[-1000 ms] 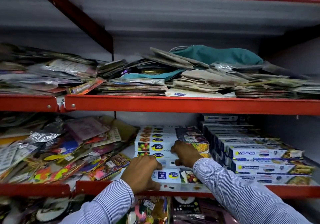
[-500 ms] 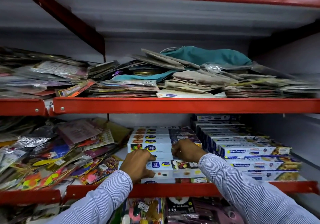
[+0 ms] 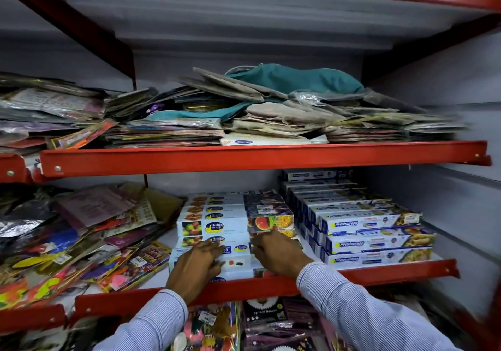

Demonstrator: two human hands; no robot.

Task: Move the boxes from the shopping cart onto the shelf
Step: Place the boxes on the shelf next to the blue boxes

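A long white box [image 3: 238,262] with fruit pictures lies at the front of the lower red shelf [image 3: 393,272]. It sits against a stack of matching white boxes [image 3: 217,216]. My left hand [image 3: 196,265] lies over the box's left half, fingers curled on its top. My right hand [image 3: 276,255] grips its right end. Both sleeves are blue-striped. The shopping cart is out of view.
Blue-and-white Freshwrapp boxes [image 3: 366,242] are stacked just right of my hands. Loose colourful packets [image 3: 81,242] are heaped on the left. The upper shelf [image 3: 244,158] carries piles of flat bags and a teal cloth [image 3: 298,79]. Balloon packs [image 3: 260,321] hang below.
Both hands have pushed the front box back against the stack of white boxes. My left hand now lies flatter on top of it. The view has shifted slightly.
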